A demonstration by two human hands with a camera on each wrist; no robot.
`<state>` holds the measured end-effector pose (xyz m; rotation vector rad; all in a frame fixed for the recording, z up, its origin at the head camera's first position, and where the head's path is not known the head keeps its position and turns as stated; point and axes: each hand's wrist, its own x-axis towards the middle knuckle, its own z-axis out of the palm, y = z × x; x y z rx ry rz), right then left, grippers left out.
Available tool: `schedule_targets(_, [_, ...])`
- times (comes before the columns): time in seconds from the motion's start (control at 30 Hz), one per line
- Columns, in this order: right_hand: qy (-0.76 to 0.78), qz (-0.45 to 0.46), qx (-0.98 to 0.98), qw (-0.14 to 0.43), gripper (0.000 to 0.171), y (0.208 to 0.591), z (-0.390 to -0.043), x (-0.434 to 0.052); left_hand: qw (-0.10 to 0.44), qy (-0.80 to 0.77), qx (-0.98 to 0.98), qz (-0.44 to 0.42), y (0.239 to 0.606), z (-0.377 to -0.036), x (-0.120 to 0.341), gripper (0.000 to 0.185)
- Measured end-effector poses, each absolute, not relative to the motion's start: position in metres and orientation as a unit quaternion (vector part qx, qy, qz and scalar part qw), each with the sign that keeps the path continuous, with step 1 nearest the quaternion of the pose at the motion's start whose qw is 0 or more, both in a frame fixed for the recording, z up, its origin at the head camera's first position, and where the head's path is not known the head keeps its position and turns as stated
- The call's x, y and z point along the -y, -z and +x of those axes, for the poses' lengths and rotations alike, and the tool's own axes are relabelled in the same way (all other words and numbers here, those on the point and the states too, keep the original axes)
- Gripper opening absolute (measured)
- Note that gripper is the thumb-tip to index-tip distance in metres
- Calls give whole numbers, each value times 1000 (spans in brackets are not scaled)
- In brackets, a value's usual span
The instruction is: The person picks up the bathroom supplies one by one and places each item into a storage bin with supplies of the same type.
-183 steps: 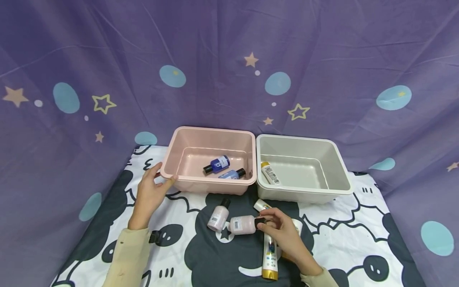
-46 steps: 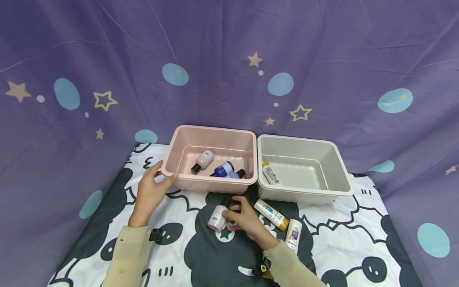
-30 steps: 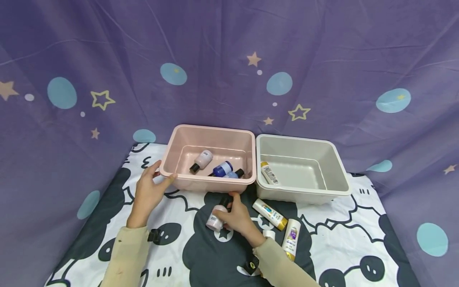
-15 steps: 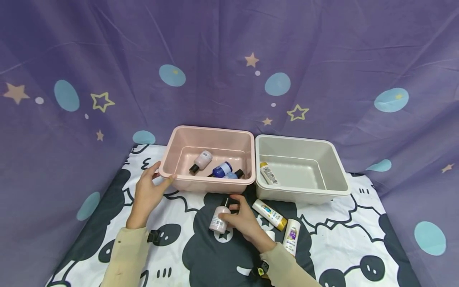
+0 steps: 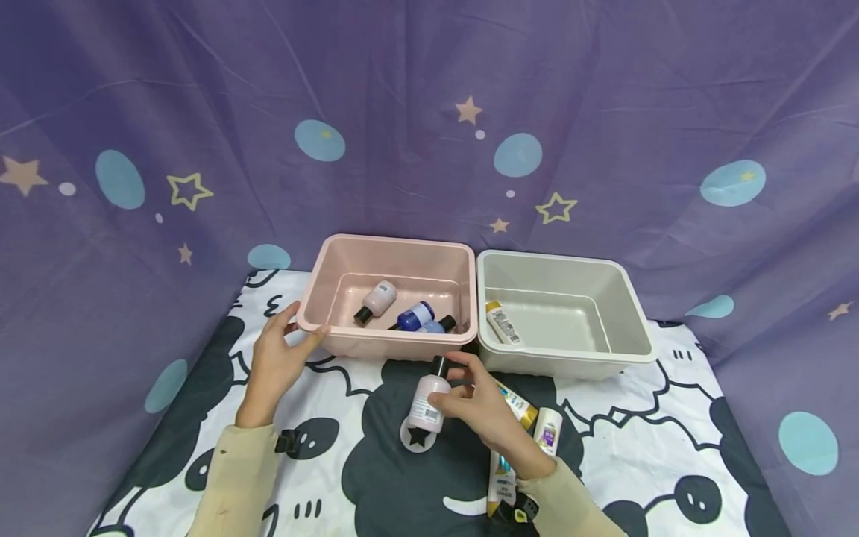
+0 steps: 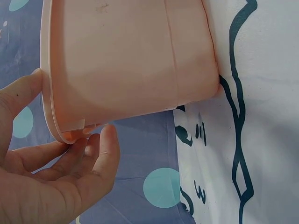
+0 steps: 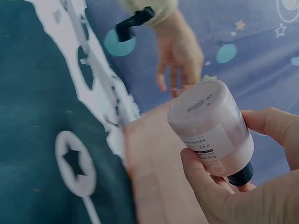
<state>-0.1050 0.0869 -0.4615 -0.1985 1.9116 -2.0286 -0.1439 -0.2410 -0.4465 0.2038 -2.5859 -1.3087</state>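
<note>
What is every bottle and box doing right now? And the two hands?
Pale pink plastic bottle with black cap: lifted, in right hand's grip.
Right hand: fingers curled round that bottle.
Left hand: holding the pink bin's corner rim.
Pink plastic bin: upright, holding three small bottles.
Grey plastic bin: upright, one white tube inside.
White gold-capped bottles: lying on the cloth.

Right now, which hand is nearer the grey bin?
Right. The right hand holds a pink bottle just in front of the grey bin, near its front left corner. The left hand grips the pink bin at its far left corner.
</note>
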Motion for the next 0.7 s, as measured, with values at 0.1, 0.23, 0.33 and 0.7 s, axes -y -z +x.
schedule_targets(0.1, [723,-74,-669,158,76,449,-107,-91,118,448,884,69,446,-144,241,80])
schedule_targets(0.23, [723,-85,-670,143,77,435,-113,-96,115,449,883,70,446,-144,241,80])
schedule_targets(0.33, [719,-94,-675,135,77,426,-121,-100,112,450,883,71,446,-144,241,80])
schedule_targets(0.7, [736,-98,-665,80,74,379,-174,-92,111,452,882,68,446,-143,241,79])
